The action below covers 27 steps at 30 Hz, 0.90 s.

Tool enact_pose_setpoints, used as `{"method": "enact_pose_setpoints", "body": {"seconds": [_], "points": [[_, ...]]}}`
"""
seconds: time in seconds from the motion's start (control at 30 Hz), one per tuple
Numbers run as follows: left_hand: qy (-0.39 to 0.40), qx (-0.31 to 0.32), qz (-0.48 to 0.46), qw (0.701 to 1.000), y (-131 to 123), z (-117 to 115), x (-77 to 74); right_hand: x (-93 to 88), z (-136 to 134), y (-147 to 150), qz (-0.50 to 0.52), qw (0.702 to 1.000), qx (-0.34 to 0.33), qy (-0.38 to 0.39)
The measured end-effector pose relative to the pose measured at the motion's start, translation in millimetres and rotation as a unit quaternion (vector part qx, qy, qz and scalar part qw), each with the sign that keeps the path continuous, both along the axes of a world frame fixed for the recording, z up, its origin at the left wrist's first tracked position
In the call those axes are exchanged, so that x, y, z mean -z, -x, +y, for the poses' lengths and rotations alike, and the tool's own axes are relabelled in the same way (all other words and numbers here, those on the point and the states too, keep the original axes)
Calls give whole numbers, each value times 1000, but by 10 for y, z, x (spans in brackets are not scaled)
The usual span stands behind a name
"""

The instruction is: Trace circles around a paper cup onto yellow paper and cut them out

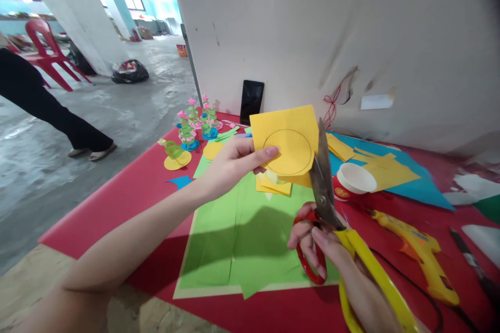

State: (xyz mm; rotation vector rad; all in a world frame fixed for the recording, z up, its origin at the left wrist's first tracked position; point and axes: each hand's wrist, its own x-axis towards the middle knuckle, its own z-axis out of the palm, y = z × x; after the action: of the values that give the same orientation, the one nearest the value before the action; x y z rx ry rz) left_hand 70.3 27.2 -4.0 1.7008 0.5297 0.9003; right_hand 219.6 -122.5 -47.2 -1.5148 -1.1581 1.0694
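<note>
My left hand [234, 164] pinches a yellow paper sheet [287, 140] with a circle drawn on it, holding it up above the table. My right hand [324, 252] grips scissors [324, 187] with red and yellow handles. The blades point up and meet the right edge of the yellow sheet, beside the drawn circle. Below lies a green paper sheet [238, 239] on the red table [117, 203].
A yellow glue gun [422, 255] lies at the right with its black cord. A white and red cup [351, 181], blue and yellow paper [390, 174], small paper trees [193, 127] and a black phone [251, 101] stand further back. A person's leg [47, 109] is at left.
</note>
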Motion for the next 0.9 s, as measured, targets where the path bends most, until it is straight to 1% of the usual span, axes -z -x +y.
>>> {"method": "enact_pose_setpoints", "body": {"seconds": [0.1, 0.2, 0.3, 0.4, 0.47, 0.57, 0.6, 0.67, 0.7, 0.77, 0.83, 0.9], "points": [[-17, 34, 29, 999, 34, 5, -37, 57, -15, -36, 3, 999, -28, 19], [-36, 51, 71, 995, 55, 11, -62, 52, -22, -31, 18, 999, -21, 23], [-52, 54, 85, 993, 69, 23, -68, -14, -26, 22, 33, 999, 13, 39], [-53, 58, 76, 994, 69, 39, -69, -97, -40, 82, -18, 997, 56, 46], [-32, 60, 54, 996, 50, 44, -60, -140, -52, 107, -48, 995, 69, 44], [25, 43, -11, 999, -15, 21, -5, -174, -60, 127, -43, 995, 76, 43], [50, 46, -35, 997, -42, 1, 25, -177, -58, 131, -36, 995, 80, 42], [95, 79, -66, 990, -98, -56, 91, -169, -49, 132, -26, 995, 87, 44], [109, 101, -67, 987, -123, -90, 120, -158, -42, 128, -22, 995, 88, 44], [121, 123, -49, 984, -160, -158, 158, -125, -25, 106, -5, 996, 76, 54], [139, 110, -39, 983, -175, -209, 165, -86, -10, 70, 38, 997, 21, 71], [159, 97, -41, 982, -168, -231, 147, -57, 0, 33, 66, 995, -27, 64]]}}
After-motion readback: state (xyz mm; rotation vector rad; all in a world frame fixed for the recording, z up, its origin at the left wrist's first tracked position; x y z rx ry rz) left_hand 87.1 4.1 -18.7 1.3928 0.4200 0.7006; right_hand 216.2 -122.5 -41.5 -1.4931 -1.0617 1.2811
